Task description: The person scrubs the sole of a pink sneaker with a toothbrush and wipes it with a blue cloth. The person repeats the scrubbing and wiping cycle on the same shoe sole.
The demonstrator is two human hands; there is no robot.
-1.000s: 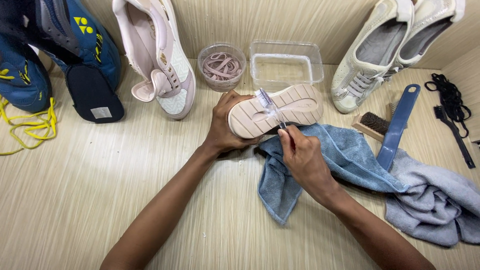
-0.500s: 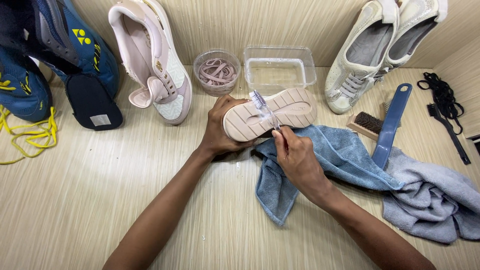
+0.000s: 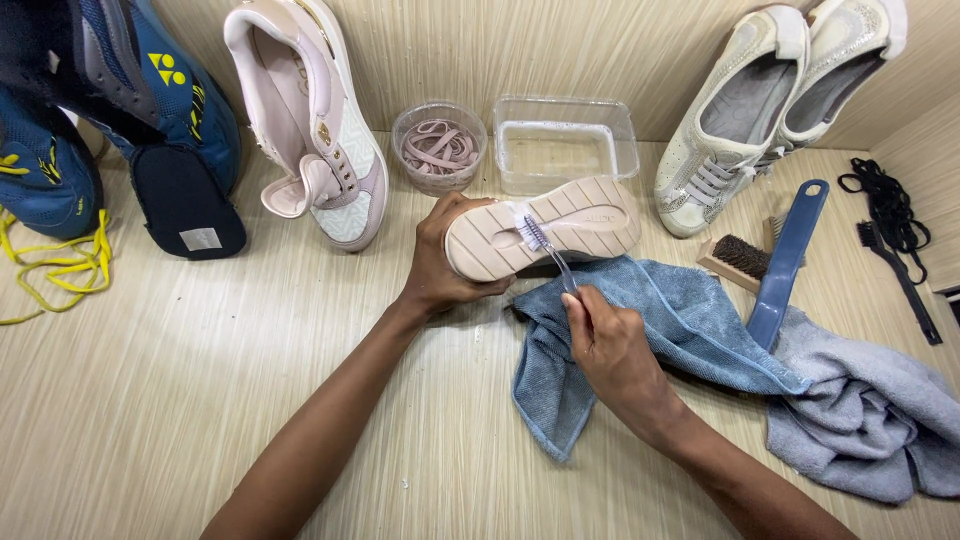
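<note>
Beige ribbed sole [image 3: 545, 238] faces up at me: the pink shoe is turned over, sitting mid-table just in front of the two clear tubs. My left hand [image 3: 440, 262] is clamped around its heel end, thumb on the sole edge. My right hand [image 3: 612, 352] pinches the handle of a clear toothbrush [image 3: 545, 252]; bristle head rests on the sole near the middle, with wet foam around it. Right hand sits over the blue cloth [image 3: 640, 330], which lies under the shoe's toe side. Outward: round tub with pink laces [image 3: 439, 146], rectangular tub of water [image 3: 565, 145], matching pink shoe [image 3: 315, 120] leaning on the back wall. Blue shoehorn [image 3: 787, 262] and wooden brush [image 3: 738, 259] to the right, grey towel [image 3: 865, 410] beside them. White shoes [image 3: 760, 100] top right, blue shoes [image 3: 120, 110] top left with yellow laces [image 3: 50, 270].
</note>
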